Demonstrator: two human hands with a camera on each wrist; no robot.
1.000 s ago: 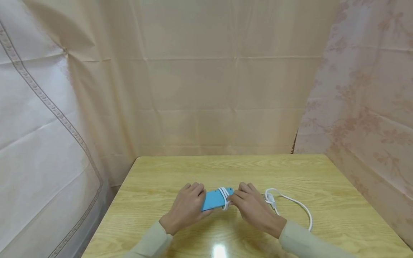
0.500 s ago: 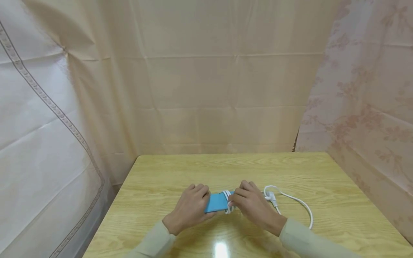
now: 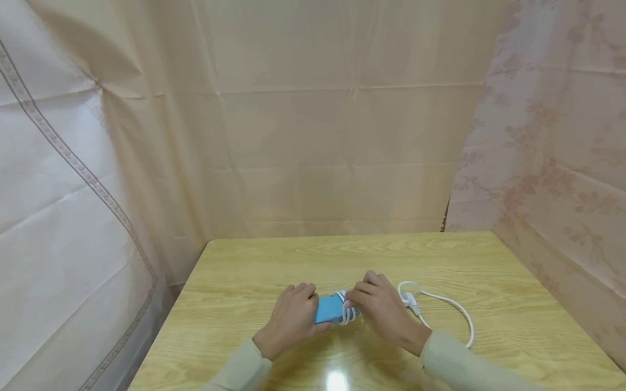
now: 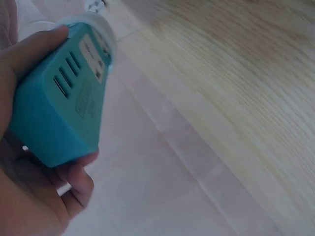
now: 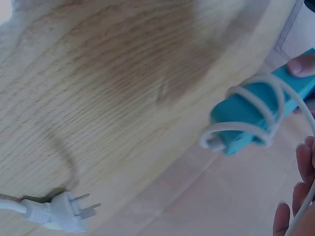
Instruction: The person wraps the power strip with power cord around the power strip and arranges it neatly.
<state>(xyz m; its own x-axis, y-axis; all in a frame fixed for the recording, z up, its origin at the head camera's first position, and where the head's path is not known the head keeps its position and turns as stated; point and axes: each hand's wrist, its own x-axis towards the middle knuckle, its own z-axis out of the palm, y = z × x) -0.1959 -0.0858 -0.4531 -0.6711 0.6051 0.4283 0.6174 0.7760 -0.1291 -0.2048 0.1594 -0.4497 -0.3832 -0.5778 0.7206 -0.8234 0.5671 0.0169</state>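
A blue power strip point(image 3: 329, 309) with slots and sockets on its face is held above the table, its near end gripped by my left hand point(image 3: 292, 315). In the left wrist view, thumb and fingers wrap the strip's point(image 4: 74, 103) end beside several USB slots. White cord point(image 5: 253, 101) loops several times around the strip's other end. My right hand point(image 3: 383, 312) holds the cord close to those loops; in the right wrist view the cord runs along its curled fingers point(image 5: 301, 196). Part of the strip's far end is hidden behind the right hand in the head view.
The white two-pin plug point(image 5: 66, 214) lies on the wooden table point(image 3: 274, 260), right of the right hand, with loose cord point(image 3: 459, 310) curving around it. Beige curtains point(image 3: 293, 136) hang behind, with pale cloth on both sides. The table's far edge meets the curtain.
The power strip and left hand have shifted slightly right and down. The right hand has drawn cord over the strip's front edge, and the loops there look fuller.
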